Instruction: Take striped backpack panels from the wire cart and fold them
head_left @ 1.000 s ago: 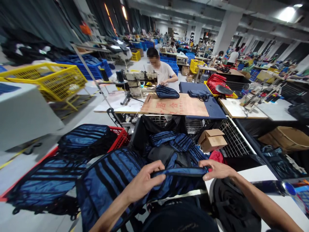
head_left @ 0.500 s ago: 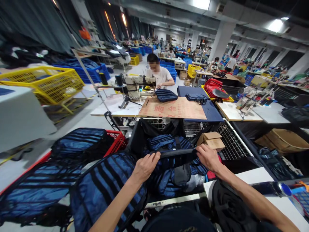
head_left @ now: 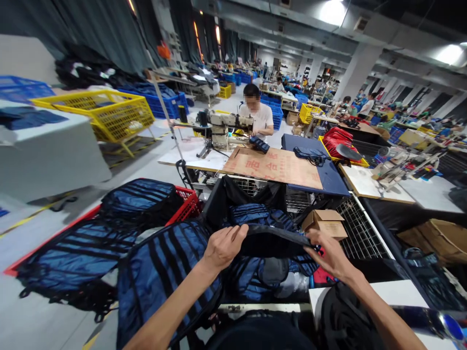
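My left hand (head_left: 226, 247) is closed on one end of a long black fabric strip (head_left: 275, 241). At its other end, my right hand (head_left: 331, 253) pinches the edge between thumb and fingers. The strip hangs between both hands with its upper edge bowed and its face toward me. Below and behind it lie blue-and-black striped bag pieces (head_left: 248, 277) in a dark-lined bin, partly hidden by the strip. A larger striped backpack panel (head_left: 164, 272) rests beside my left forearm.
A red crate (head_left: 184, 206) with striped backpacks stands at left. Ahead, a co-worker (head_left: 260, 114) sits at a sewing machine (head_left: 222, 127). A cardboard box (head_left: 324, 223) sits beyond my right hand. A black coil of webbing (head_left: 345, 316) lies on a white surface at right.
My view has swung left, so the scene sits further right. The black strip has turned from a narrow edge to a wider face, and my right hand's fingers have shifted along its end.
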`<state>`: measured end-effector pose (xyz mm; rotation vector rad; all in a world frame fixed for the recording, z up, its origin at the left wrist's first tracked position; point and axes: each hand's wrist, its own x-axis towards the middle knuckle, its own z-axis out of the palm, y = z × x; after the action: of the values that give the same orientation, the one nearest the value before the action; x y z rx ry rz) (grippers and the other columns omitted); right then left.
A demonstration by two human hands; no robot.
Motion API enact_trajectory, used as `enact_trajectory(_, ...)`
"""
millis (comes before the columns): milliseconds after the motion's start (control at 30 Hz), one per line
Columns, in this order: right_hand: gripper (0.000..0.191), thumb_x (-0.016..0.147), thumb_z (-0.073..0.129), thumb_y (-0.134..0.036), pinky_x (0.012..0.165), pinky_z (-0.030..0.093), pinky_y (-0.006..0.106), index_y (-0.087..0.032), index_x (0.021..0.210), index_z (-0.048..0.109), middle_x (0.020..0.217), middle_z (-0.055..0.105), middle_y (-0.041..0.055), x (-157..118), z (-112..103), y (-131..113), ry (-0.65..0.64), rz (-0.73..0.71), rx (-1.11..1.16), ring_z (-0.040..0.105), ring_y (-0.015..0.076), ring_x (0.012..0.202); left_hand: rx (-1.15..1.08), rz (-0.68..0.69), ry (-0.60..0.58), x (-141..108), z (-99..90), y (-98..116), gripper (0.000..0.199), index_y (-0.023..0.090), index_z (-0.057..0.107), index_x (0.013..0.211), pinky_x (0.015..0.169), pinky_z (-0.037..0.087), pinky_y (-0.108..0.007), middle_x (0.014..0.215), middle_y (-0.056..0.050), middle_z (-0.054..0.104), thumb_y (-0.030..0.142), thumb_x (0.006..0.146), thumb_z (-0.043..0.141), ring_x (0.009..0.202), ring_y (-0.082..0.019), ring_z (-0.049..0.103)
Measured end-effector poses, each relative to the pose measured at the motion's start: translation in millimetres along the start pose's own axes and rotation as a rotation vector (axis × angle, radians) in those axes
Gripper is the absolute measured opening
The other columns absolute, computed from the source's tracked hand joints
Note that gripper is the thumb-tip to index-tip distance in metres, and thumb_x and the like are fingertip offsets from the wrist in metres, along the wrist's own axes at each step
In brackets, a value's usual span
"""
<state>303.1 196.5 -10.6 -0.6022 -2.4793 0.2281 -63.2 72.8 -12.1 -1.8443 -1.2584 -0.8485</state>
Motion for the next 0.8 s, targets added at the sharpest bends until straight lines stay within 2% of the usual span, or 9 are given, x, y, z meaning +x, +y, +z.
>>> enact_trajectory(133, 0.014, 0.107, 0.053, -0.035, 0.06, 0.048, 0.029, -0.026, 0.097, 0.058, 0.08, 0.07, 0.0005, -17.2, 18.9, 3.8, -0.092, 0.266, -0.048, 0.066, 0.019, 0.066, -0.008, 0.036, -0.138, -1.9, -3.2, 11.3, 0.02, 0.016, 0.065, 0.119, 0.063, 0.05, -0.03, 0.076, 0.001, 0.066, 0.006, 0.107, 0.053, 0.064, -0.015, 0.065)
enact_trajectory(233, 0.021, 0.1, 0.05, -0.034, 0.059, 0.046, 0.031, -0.023, 0.107, 0.066, 0.088, 0.074, 0.0069, -27.4, 22.8, 26.1, -0.06, 0.521, -0.261, 0.07, 0.0226, 0.067, -0.028, 0.054, -0.222, -9.5, 0.8, 31.7, 0.018, 0.017, 0.067, 0.116, 0.057, 0.043, -0.03, 0.071, 0.002, 0.061, 0.009, 0.107, 0.054, 0.061, -0.013, 0.061)
enact_trajectory(300, 0.029, 0.099, 0.048, -0.037, 0.057, 0.045, 0.033, -0.021, 0.113, 0.069, 0.086, 0.075, 0.0087, -28.7, 20.1, 41.0, -0.08, 0.622, -0.365, 0.068, 0.0248, 0.063, -0.04, 0.026, -0.26, -15.2, 6.0, 44.6, 0.018, 0.018, 0.069, 0.117, 0.055, 0.04, -0.03, 0.07, 0.003, 0.06, 0.01, 0.107, 0.055, 0.059, -0.013, 0.059)
enact_trajectory(400, 0.037, 0.104, 0.049, -0.047, 0.059, 0.051, 0.038, -0.022, 0.121, 0.071, 0.086, 0.077, 0.0111, -22.1, 12.4, 46.2, -0.09, 0.525, -0.429, 0.073, 0.032, 0.072, -0.038, -0.052, -0.251, -18.8, 11.4, 61.0, 0.017, 0.017, 0.071, 0.115, 0.053, 0.039, -0.031, 0.067, 0.004, 0.058, 0.011, 0.105, 0.058, 0.056, -0.012, 0.056)
enact_trajectory(500, 0.05, 0.105, 0.058, -0.052, 0.082, 0.062, 0.045, -0.021, 0.143, 0.065, 0.123, 0.079, 0.0175, -9.2, 11.2, 24.7, -0.036, 0.173, -0.334, 0.077, 0.0365, 0.108, -0.087, -0.038, -0.208, -11.6, 11.1, 79.0, 0.015, 0.017, 0.073, 0.111, 0.051, 0.036, -0.029, 0.065, 0.004, 0.056, 0.013, 0.104, 0.06, 0.054, -0.011, 0.053)
enact_trajectory(567, 0.051, 0.107, 0.056, -0.039, 0.094, 0.062, 0.042, -0.022, 0.155, 0.059, 0.135, 0.077, 0.0149, -1.0, 16.9, 3.7, -0.113, -0.083, -0.195, 0.076, 0.0316, 0.118, -0.201, 0.029, -0.236, -2.8, 9.4, 91.4, 0.017, 0.022, 0.073, 0.113, 0.049, 0.033, -0.028, 0.067, 0.004, 0.057, 0.015, 0.105, 0.06, 0.054, -0.01, 0.052)
enact_trajectory(633, 0.052, 0.107, 0.049, -0.023, 0.089, 0.062, 0.034, -0.025, 0.158, 0.059, 0.124, 0.081, 0.0092, 4.4, 23.1, -12.5, -0.201, -0.224, -0.09, 0.08, 0.0239, 0.105, -0.321, -0.016, -0.274, 4.9, 7.1, 99.2, 0.016, 0.026, 0.072, 0.118, 0.05, 0.033, -0.028, 0.074, 0.003, 0.062, 0.025, 0.107, 0.061, 0.059, -0.011, 0.055)
enact_trajectory(700, 0.054, 0.104, 0.047, -0.015, 0.077, 0.061, 0.028, -0.026, 0.154, 0.064, 0.11, 0.084, 0.0053, 7.3, 23.2, -18.5, -0.189, -0.189, -0.086, 0.081, 0.0196, 0.089, -0.421, -0.25, -0.308, 7.5, 3.8, 97.1, 0.024, 0.025, 0.071, 0.121, 0.057, 0.041, -0.028, 0.086, -0.001, 0.069, 0.044, 0.109, 0.063, 0.073, -0.015, 0.064)
enact_trajectory(800, 0.041, 0.104, 0.053, -0.026, 0.067, 0.059, 0.03, -0.027, 0.139, 0.075, 0.113, 0.085, 0.006, 10.9, 6.0, -7.3, -0.006, 0.099, -0.196, 0.082, 0.0236, 0.087, -0.642, -0.588, -0.436, -1.9, -4.8, 75.2, 0.043, 0.022, 0.069, 0.107, 0.073, 0.048, -0.03, 0.091, -0.003, 0.07, 0.064, 0.105, 0.065, 0.086, -0.019, 0.067)
